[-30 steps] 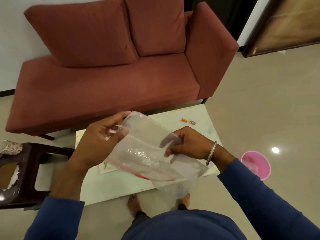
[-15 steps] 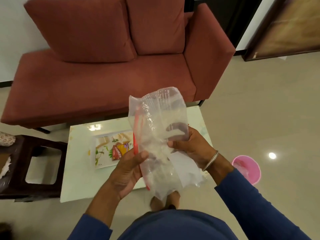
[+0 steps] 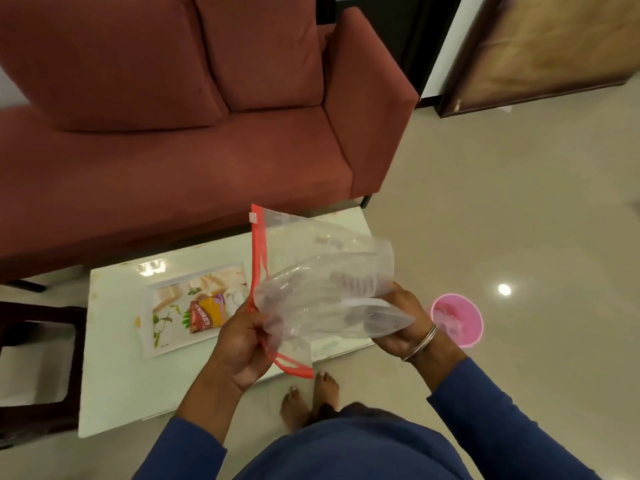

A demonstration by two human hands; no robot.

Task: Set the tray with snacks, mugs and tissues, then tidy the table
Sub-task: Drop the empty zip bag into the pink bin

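I hold a clear plastic zip bag [image 3: 322, 271] with a red-orange zip strip above the pale table [image 3: 114, 386]. My left hand [image 3: 242, 344] grips the bag at its red strip. My right hand [image 3: 398, 323] holds the other end, its fingers partly inside or behind the plastic. On the table lies a floral white tray [image 3: 166, 323] with a red and yellow snack packet [image 3: 206, 315] on it. No mugs or tissues are visible.
A red sofa [image 3: 173, 150] stands behind the table. A dark stool [image 3: 38, 362] is at the left edge. A pink bin [image 3: 457, 320] sits on the tiled floor to the right. My bare feet [image 3: 308, 400] are by the table's near edge.
The bag has been turned from upright to lying sideways, its red strip now on the left. My view has shifted right and closer; both hands keep hold of the bag.
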